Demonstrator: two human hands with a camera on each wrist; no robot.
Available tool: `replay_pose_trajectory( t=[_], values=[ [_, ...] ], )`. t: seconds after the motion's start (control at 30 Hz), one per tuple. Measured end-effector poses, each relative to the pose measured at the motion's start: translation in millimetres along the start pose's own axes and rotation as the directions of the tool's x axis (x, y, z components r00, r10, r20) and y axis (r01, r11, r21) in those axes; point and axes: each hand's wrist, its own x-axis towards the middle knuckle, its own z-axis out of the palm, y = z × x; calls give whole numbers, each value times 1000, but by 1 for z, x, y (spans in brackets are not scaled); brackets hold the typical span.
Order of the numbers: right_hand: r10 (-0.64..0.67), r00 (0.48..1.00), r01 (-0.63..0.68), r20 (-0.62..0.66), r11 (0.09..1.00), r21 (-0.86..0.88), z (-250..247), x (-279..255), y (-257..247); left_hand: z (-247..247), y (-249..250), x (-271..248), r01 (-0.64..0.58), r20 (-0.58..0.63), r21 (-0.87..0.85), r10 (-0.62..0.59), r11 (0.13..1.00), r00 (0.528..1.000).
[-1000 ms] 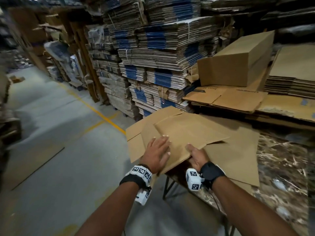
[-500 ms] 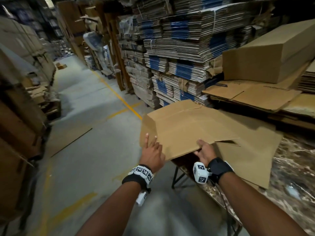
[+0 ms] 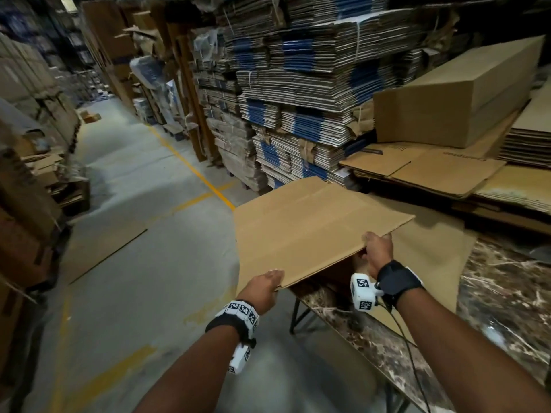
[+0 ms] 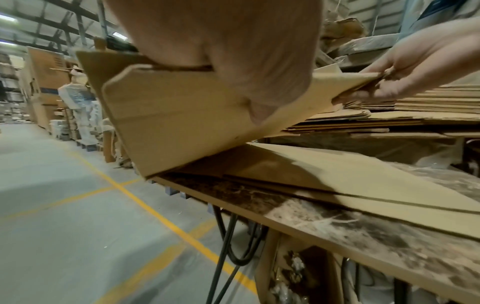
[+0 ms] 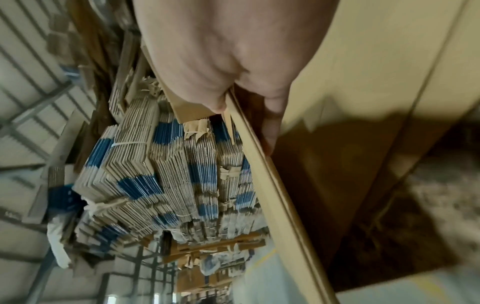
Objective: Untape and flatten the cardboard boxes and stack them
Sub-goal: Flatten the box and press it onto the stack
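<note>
Over the table (image 3: 507, 296) edge, both hands hold a flattened box (image 3: 310, 222) by its near edge: left hand (image 3: 264, 289) grips one corner, right hand (image 3: 377, 248) pinches the other.

A: State the floor condition.

B: Grey concrete floor (image 3: 143, 222), marked with yellow painted lines (image 3: 190, 168). A loose flat cardboard sheet (image 3: 101, 254) lies on it, left of the aisle.

A: Storage?

B: Tied bundles of flattened cartons (image 3: 298, 93), brown with blue print, stacked high on the right of the aisle. Further cardboard stacks (image 3: 26, 162) line the left side.

A: Work surface?

B: A bench (image 3: 507, 293) with a dark marble-pattern top on black metal hairpin legs (image 4: 228, 242).

A: Lighting?

B: Ceiling strip lights (image 4: 7, 18) under a steel-framed roof; the overall level is dim.
</note>
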Motion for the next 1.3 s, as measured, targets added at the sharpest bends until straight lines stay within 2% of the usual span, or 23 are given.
replay_pose_trajectory(
  t=[0.1, 0.17, 0.27, 0.3, 0.37, 0.43, 0.47, 0.57, 0.63, 0.7, 0.77, 0.8, 0.9, 0.93, 1.0, 1.03, 1.1, 1.2, 1.3],
  values=[
    [-16, 992, 3, -124, 994, -105, -31, 12, -1, 2, 23, 17, -78, 46, -29, 79, 997, 996],
    [71, 988, -87, -140, 990, -114, -55, 20, 6, 5, 38, 31, -83, 84, -75, 89, 994, 992],
    [260, 963, -258, 71, 966, -28, -81, 27, 27, 13, 61, 47, -72, 138, -113, 88, 991, 987],
    [325, 932, -326, 159, 945, -21, -85, 25, 33, 17, 71, 51, -74, 139, -113, 90, 991, 986],
    [437, 835, -425, 335, 898, -112, -86, 9, 41, 26, 93, 57, -73, 108, -133, 87, 988, 990],
    [485, 776, -453, 403, 874, -177, -82, -4, 45, 34, 114, 63, -109, 100, -151, 125, 982, 987],
    [484, 784, -452, 388, 874, -178, -82, -2, 50, 36, 122, 65, -135, 123, -159, 155, 978, 980],
    [457, 857, -433, 239, 889, -148, -98, 10, 58, 37, 133, 72, -175, 221, -237, 229, 955, 948],
    [401, 911, -390, 97, 914, -114, -120, 25, 65, 35, 127, 79, -82, 273, -332, 179, 940, 945],
    [333, 941, -337, -59, 939, -73, -147, 40, 70, 34, 117, 89, 28, 292, -346, 79, 938, 953],
    [336, 933, -352, -129, 926, -133, -166, 46, 73, 35, 104, 101, 53, 257, -309, 29, 950, 966],
    [370, 922, -384, -114, 911, -151, -170, 46, 72, 35, 97, 108, 60, 249, -299, 17, 952, 968],
    [421, 902, -424, -94, 830, -363, -174, 53, 84, 37, 78, 128, 97, 259, -274, -24, 957, 965],
    [355, 924, -380, -143, 807, -452, -177, 61, 91, 38, 72, 137, 120, 264, -272, -46, 955, 963],
    [169, 950, -281, -263, 829, -483, -179, 67, 87, 38, 58, 155, 143, 262, -262, -72, 954, 962],
    [87, 932, -256, -351, 844, -471, -184, 71, 83, 38, 51, 164, 145, 255, -251, -79, 957, 964],
    [36, 903, -263, -427, 834, -485, -184, 77, 69, 40, 35, 183, 150, 237, -216, -97, 965, 967],
    [-4, 922, -276, -388, 697, -663, -183, 90, 50, 43, 12, 214, 193, 238, -185, -146, 964, 960],
    [-4, 927, -307, -375, 566, -765, -181, 108, 44, 44, -6, 246, 176, 252, -185, -127, 967, 959]
  ],
)
